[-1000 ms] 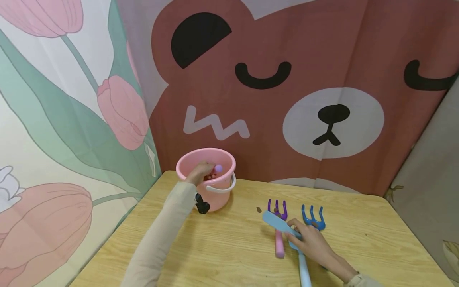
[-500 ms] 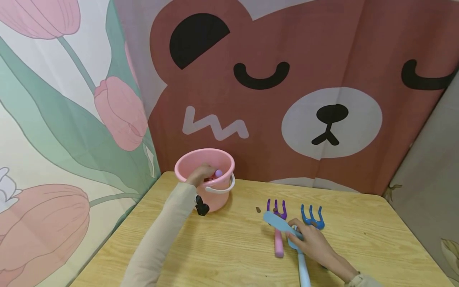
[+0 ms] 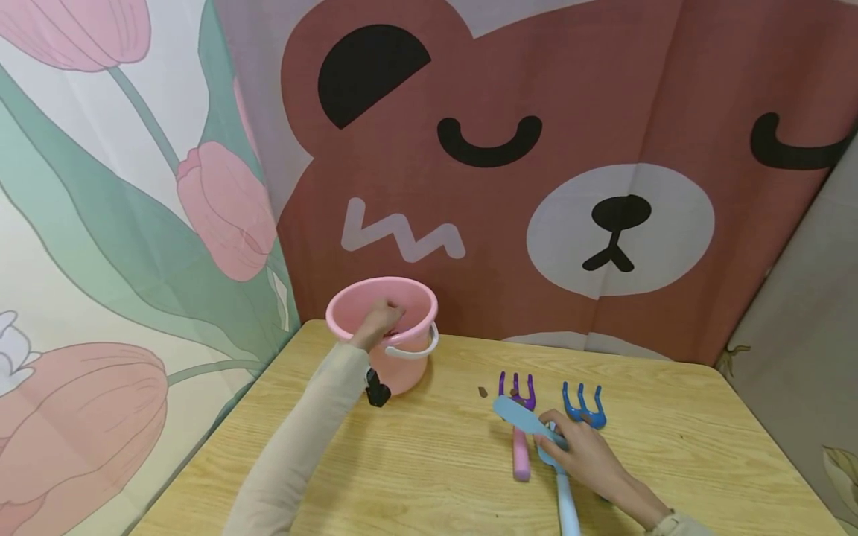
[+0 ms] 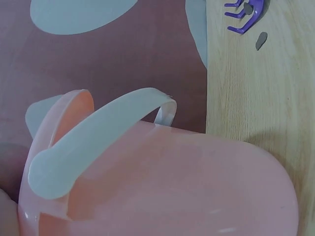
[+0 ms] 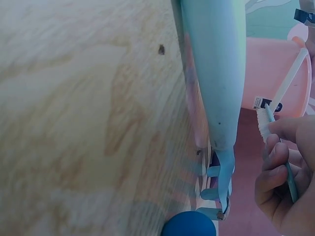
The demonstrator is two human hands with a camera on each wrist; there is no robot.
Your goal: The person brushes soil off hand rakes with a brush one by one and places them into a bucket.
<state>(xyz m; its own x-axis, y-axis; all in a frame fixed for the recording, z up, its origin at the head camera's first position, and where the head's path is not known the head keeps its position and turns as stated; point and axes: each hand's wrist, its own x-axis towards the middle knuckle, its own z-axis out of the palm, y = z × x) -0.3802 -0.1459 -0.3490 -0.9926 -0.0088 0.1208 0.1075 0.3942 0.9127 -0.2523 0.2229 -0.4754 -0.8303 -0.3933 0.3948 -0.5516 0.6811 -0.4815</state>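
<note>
Cloth [image 3: 563, 134] with bear backs wooden table [image 3: 415, 461], right hand [image 3: 590, 450] gripping brush [image 3: 518, 415], left hand [image 3: 380, 320] in bucket [image 3: 402, 372], grip unclear.

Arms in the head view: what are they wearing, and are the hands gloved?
The left sleeve is cream, long and plain, with a small black device at its end. Only the end of the right sleeve, also cream, shows. The right hand and left hand are ungloved.

The head camera looks forward and down across the table [image 3: 402, 461]. The left-wrist one faces the pink bucket [image 4: 187, 182] closely; the right-wrist one, low beside the tabletop, shares it farther off.
</note>
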